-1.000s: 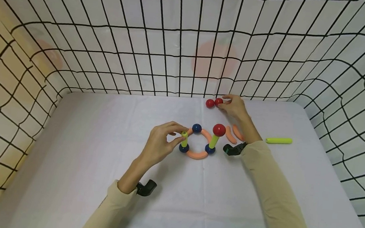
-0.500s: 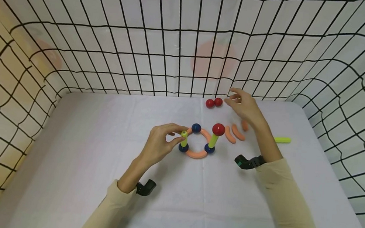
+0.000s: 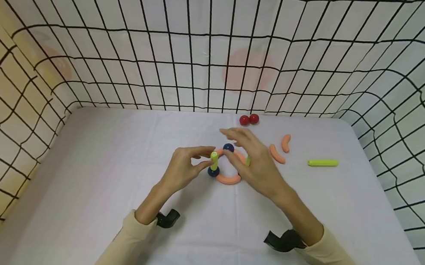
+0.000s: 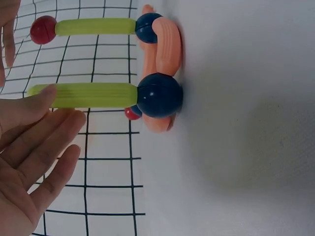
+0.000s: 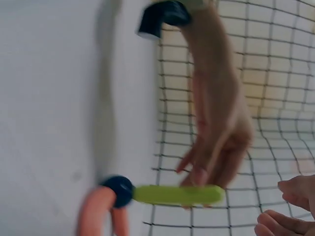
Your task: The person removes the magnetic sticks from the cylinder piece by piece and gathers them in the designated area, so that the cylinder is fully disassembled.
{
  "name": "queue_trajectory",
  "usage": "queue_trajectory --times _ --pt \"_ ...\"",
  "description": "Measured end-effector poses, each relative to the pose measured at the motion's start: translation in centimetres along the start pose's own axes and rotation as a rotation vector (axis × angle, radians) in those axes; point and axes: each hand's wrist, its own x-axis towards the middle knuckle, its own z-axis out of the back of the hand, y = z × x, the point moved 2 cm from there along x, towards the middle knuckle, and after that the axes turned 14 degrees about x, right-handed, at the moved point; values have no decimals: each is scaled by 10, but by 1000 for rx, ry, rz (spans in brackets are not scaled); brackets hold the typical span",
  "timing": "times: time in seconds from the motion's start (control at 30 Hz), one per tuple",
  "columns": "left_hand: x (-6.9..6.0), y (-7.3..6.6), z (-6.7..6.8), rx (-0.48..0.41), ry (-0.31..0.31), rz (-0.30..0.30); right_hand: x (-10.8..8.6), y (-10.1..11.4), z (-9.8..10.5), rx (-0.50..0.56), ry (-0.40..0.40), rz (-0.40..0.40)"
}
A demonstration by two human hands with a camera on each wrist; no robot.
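My left hand (image 3: 183,164) pinches an upright lime-green rod (image 4: 98,95) near its top. The rod's foot sits on a dark blue ball (image 4: 160,95), part of a ring of orange curved pieces (image 3: 228,180) and blue balls. A second green rod (image 4: 96,26) stands on the ring with a red ball (image 4: 43,29) on its end; in the head view my right hand (image 3: 257,165) hides that red ball and most of its rod. The right hand hovers over the ring, fingers extended toward the left hand, and no held thing is visible.
Two loose red balls (image 3: 249,119) lie by the black net (image 3: 211,67) at the table's back edge. Loose orange curved pieces (image 3: 277,154) and a green rod (image 3: 323,162) lie to the right on the white tablecloth (image 3: 117,152).
My right hand has come away from the red balls at the back, toward me and leftward over the ring. The left hand keeps its pinch on the green rod.
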Motion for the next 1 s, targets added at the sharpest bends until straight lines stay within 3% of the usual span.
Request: queue_trajectory --times 0.13,0.27,0.6,1.0 --pt "0 2 -1 4 28 19 -7 -6 -26 -88 51 -15" --pt "-1 4 -2 4 56 43 -12 -10 -37 -114 32 -54" --pt "-3 7 -5 -3 65 37 -17 -14 -42 -142 18 -100" --pt "-2 5 -9 5 82 48 -23 -17 -49 -220 -10 -77"
